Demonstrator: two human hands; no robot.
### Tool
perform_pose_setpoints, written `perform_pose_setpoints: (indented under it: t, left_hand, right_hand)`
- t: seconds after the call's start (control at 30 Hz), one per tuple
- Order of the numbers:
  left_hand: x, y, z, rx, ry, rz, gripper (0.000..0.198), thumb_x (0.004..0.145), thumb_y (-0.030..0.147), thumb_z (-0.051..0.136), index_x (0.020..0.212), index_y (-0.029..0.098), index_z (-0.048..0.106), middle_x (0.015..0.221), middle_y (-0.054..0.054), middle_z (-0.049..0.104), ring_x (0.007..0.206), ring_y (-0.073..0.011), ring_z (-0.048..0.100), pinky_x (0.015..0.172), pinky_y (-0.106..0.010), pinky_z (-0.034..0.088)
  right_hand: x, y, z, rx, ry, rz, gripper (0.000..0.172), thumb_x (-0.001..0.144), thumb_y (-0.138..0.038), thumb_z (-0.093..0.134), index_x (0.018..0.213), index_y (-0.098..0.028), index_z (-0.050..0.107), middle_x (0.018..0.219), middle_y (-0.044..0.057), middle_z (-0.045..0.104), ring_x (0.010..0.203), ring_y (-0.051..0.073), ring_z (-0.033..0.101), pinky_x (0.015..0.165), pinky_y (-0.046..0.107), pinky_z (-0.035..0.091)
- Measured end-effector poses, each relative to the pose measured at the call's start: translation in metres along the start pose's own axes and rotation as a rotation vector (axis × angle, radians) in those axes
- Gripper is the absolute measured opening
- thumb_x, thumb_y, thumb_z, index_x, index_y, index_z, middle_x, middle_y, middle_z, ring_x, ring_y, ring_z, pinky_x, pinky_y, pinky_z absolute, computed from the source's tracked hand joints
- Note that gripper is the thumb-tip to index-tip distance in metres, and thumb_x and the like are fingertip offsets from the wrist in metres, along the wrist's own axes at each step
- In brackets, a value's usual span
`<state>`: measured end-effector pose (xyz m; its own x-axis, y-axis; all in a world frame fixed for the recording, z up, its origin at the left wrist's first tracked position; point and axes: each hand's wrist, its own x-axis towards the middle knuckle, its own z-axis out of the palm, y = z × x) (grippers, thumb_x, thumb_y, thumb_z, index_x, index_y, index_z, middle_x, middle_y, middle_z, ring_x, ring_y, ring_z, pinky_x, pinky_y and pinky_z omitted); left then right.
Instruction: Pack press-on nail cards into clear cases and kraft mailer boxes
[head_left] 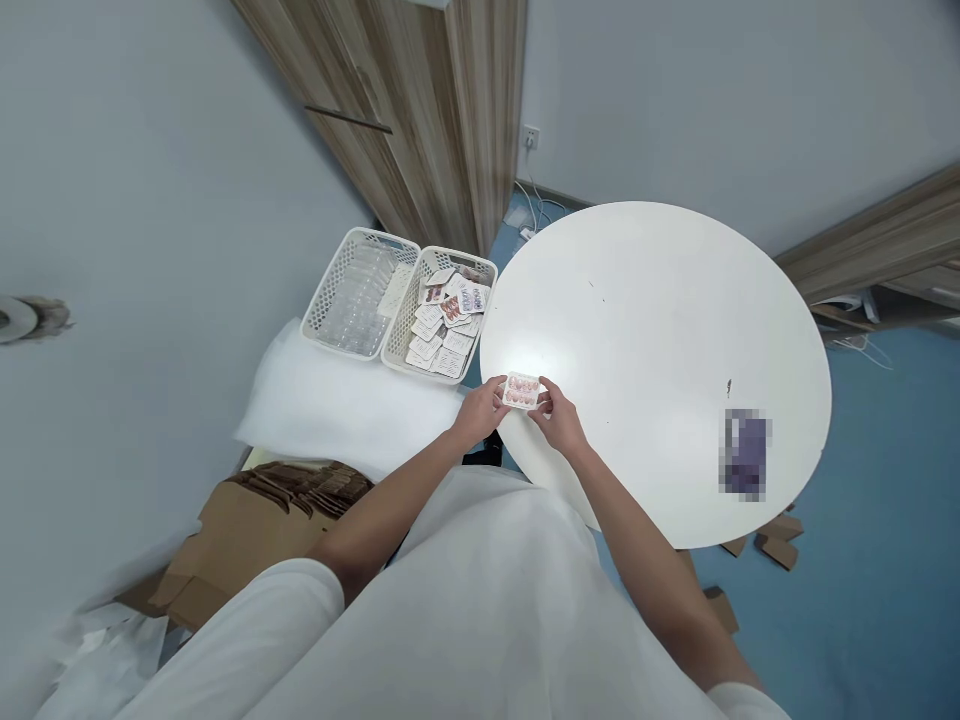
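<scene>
Between both hands, over the near left edge of the round white table [660, 300], is a small white card of what look like pink press-on nails [521, 390], set in two rows. My left hand [478, 412] pinches its left edge with thumb and fingers. At the opposite edge, my right hand [561, 418] grips the card the same way. Just beyond my left hand stands a white basket [390, 352] heaped with similar small printed cards [448, 325]. Its neighbour, another white basket [309, 318], contains clear plastic pieces [360, 295].
White padded wrapping [322, 400] lies under and in front of the baskets. Flattened brown cardboard [240, 535] is stacked at lower left. A blurred purple item [745, 455] rests on the table's right side. Small cardboard pieces [778, 553] lie on the blue floor. A wooden cabinet [420, 130] stands behind.
</scene>
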<state>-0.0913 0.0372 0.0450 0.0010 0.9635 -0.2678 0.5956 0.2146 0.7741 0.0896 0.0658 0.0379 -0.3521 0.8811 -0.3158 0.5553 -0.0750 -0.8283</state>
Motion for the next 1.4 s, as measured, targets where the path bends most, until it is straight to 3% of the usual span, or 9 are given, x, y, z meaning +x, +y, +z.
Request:
perform_pose_setpoints:
  t: [0.23,0.47,0.7,0.87,1.0,1.17,1.4]
  left_hand:
    - [0.017,-0.024,0.004,-0.002,0.074,-0.021,0.051,0.072,0.013,0.054,0.122,0.018,0.045,0.102,-0.008,0.052,0.083,-0.0172,0.055,0.078,-0.032,0.045]
    - [0.027,-0.035,0.012,0.032,0.016,-0.086,0.062,0.071,0.017,0.052,0.130,0.012,0.033,0.106,-0.012,0.043,0.101,-0.0243,0.047,0.087,-0.038,0.042]
    - [0.030,-0.039,0.017,0.102,0.050,-0.064,0.064,0.071,0.017,0.052,0.131,0.015,0.030,0.111,-0.012,0.039,0.111,-0.0279,0.039,0.095,-0.043,0.035]
    - [0.029,-0.038,0.019,0.175,0.066,-0.051,0.066,0.069,0.016,0.053,0.130,0.013,0.030,0.111,-0.014,0.040,0.112,-0.0296,0.038,0.096,-0.045,0.032]
    - [0.020,-0.037,0.017,0.212,0.078,-0.005,0.065,0.071,0.016,0.050,0.132,0.011,0.027,0.120,-0.016,0.038,0.116,-0.0293,0.035,0.098,-0.045,0.030]
    - [0.003,-0.038,0.020,0.311,0.020,0.117,0.058,0.074,0.013,0.043,0.130,0.013,0.031,0.133,-0.014,0.036,0.125,-0.0275,0.029,0.101,-0.044,0.026]
    - [0.015,-0.037,0.020,0.387,0.015,0.133,0.061,0.073,0.014,0.042,0.132,0.007,0.030,0.141,-0.016,0.029,0.131,-0.0292,0.020,0.102,-0.046,0.023]
  right_hand:
    - [0.034,0.003,0.024,-0.060,0.026,0.014,0.060,0.071,-0.023,0.056,0.127,-0.020,0.037,0.098,0.005,0.050,0.073,0.014,0.051,0.073,0.034,0.048]
    - [0.053,0.005,0.035,-0.179,0.020,0.055,0.059,0.071,-0.019,0.054,0.128,-0.019,0.036,0.098,0.006,0.051,0.079,0.017,0.051,0.074,0.034,0.047]
    - [0.065,0.007,0.044,-0.276,0.019,0.072,0.060,0.072,-0.015,0.050,0.130,-0.018,0.034,0.100,0.008,0.052,0.086,0.020,0.052,0.071,0.032,0.046]
    - [0.063,0.006,0.047,-0.327,0.034,0.070,0.059,0.073,-0.014,0.047,0.131,-0.019,0.033,0.104,0.010,0.050,0.087,0.021,0.052,0.068,0.032,0.045]
    - [0.046,0.005,0.049,-0.410,0.076,-0.038,0.056,0.075,-0.018,0.048,0.130,-0.017,0.035,0.113,0.014,0.048,0.101,0.026,0.047,0.079,0.037,0.042]
    - [0.024,0.002,0.056,-0.583,0.062,-0.159,0.045,0.081,-0.030,0.047,0.125,-0.020,0.042,0.130,0.013,0.041,0.121,0.030,0.033,0.094,0.045,0.027]
    - [0.038,-0.002,0.060,-0.677,0.068,-0.138,0.045,0.083,-0.030,0.043,0.127,-0.018,0.041,0.136,0.014,0.038,0.125,0.030,0.029,0.095,0.048,0.020]
